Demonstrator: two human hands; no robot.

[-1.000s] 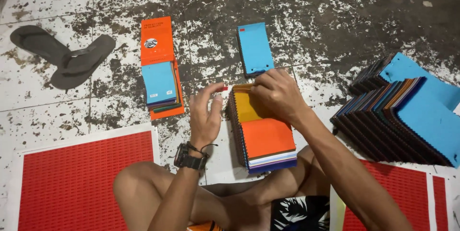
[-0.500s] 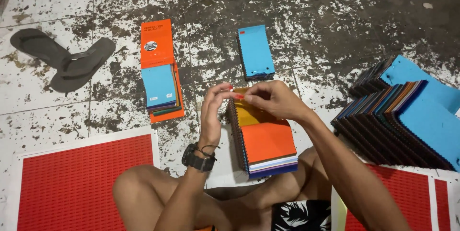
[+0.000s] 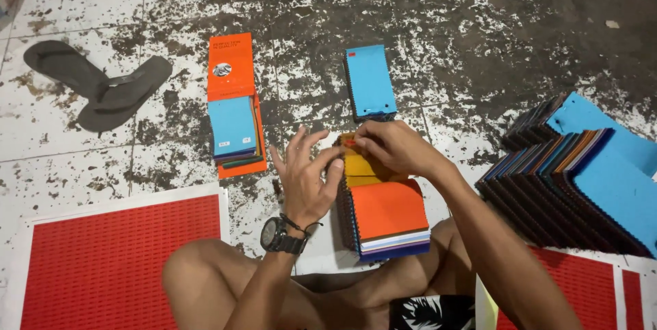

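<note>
A thick stack of fabric swatches [image 3: 389,217] lies on the floor between my knees, an orange swatch on top and a mustard-yellow one behind it. My right hand [image 3: 391,146] pinches a small red label at the far end of the stack. My left hand [image 3: 306,174] rests against the stack's left far corner, fingers spread upward. A black watch sits on my left wrist. Beyond my hands lies a separate blue swatch pile [image 3: 369,83].
An orange card with a blue swatch bundle [image 3: 233,107] lies to the left. A fanned row of blue and dark swatches [image 3: 582,172] fills the right. Two dark sandals [image 3: 102,87] lie far left. Red mats [image 3: 113,261] flank my legs on the speckled tile floor.
Both hands stayed at the stack's far end. My left fingers have opened and spread upward, and my right hand has shifted slightly onto the small red label.
</note>
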